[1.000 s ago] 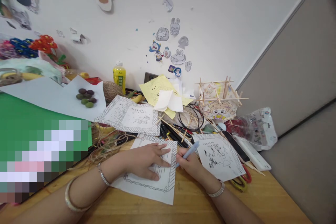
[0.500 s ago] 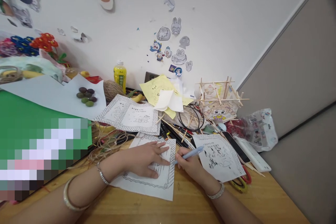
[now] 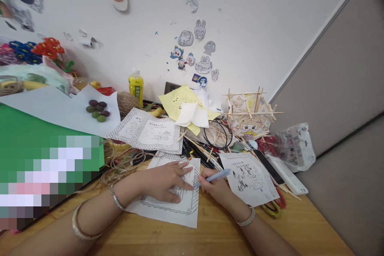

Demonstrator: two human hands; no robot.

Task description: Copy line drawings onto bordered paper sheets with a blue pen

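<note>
My left hand lies flat with fingers spread on a white sheet of paper, which has a drawn patterned border and lines. Part of the drawing is hidden under the palm. In my right hand is a light blue pen, gripped between the fingers. Its tip points down-left at the hatched right border of the sheet; whether it touches the paper is hard to tell. Another drawn sheet lies just right of that hand. Behind the left hand lies a wide sheet with drawings and writing.
Pens and sticks crowd the table behind the sheet, beside tangled twine. A phone and scissors lie at right. Further back stand a yellow bottle and a stick frame. A green board fills the left.
The pen tip has shifted very slightly left along the sheet's right border. The whole view has drifted a little; my left hand stays in place on the paper.
</note>
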